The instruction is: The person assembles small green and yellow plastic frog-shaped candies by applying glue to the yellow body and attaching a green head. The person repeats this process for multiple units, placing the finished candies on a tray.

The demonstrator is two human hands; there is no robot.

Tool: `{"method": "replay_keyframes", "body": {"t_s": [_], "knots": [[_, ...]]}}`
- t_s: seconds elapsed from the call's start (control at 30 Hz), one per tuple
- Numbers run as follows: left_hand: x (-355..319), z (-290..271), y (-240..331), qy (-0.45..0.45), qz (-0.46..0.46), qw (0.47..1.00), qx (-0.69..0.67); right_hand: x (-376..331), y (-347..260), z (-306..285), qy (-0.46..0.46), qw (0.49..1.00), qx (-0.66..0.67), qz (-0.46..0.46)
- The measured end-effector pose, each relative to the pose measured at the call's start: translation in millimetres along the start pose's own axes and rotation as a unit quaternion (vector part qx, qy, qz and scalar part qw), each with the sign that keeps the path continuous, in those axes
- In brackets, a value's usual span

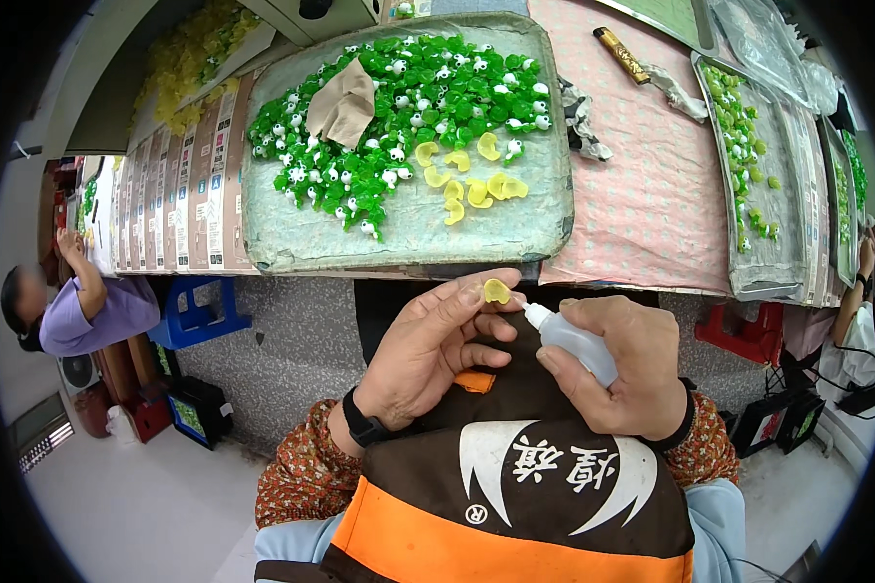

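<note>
Two closed grips: left hand (428, 352) pinching yellow piece (497, 291), right hand (624, 369) around squeeze bottle (572, 339).

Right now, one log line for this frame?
left hand: pinches yellow piece | right hand: holds squeeze bottle, nozzle at piece | tray: green pieces, yellow pieces

Pale floor (136, 505), pink-clothed table (651, 175) — blue stool (199, 316)

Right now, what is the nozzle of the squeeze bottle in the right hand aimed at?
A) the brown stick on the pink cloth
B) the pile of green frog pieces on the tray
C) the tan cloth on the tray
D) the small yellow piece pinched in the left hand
D: the right hand holds the white squeeze bottle with its tip right at the small yellow piece pinched in the left hand.
</note>
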State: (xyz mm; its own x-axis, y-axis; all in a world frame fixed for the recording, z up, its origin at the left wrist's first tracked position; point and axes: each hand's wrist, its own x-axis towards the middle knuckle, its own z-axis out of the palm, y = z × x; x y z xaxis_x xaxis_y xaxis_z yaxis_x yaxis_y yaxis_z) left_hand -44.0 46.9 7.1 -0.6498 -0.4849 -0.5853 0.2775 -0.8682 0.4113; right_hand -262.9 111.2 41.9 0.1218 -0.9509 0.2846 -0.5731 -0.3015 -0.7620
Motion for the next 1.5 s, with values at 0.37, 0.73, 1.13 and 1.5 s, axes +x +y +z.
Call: {"method": "replay_keyframes", "body": {"t_s": [0.37, 0.73, 1.13, 1.5], "knots": [[2, -1, -5, 0.006, 0.085, 0.994, 0.075, -3, -3, -10, 0.021, 0.999, 0.031, -0.014], [5, -8, -9, -0.046, 0.104, 0.992, 0.062, -5, -3, -5, 0.021, 0.999, 0.031, -0.013], [6, -7, -12, -0.027, 0.106, 0.992, 0.062, -8, 0, 4, 0.027, 0.999, 0.032, -0.026], [5, -4, -12, -0.011, 0.112, 0.990, 0.090, -6, -2, 0, 0.001, 1.000, 0.002, -0.017]]}}
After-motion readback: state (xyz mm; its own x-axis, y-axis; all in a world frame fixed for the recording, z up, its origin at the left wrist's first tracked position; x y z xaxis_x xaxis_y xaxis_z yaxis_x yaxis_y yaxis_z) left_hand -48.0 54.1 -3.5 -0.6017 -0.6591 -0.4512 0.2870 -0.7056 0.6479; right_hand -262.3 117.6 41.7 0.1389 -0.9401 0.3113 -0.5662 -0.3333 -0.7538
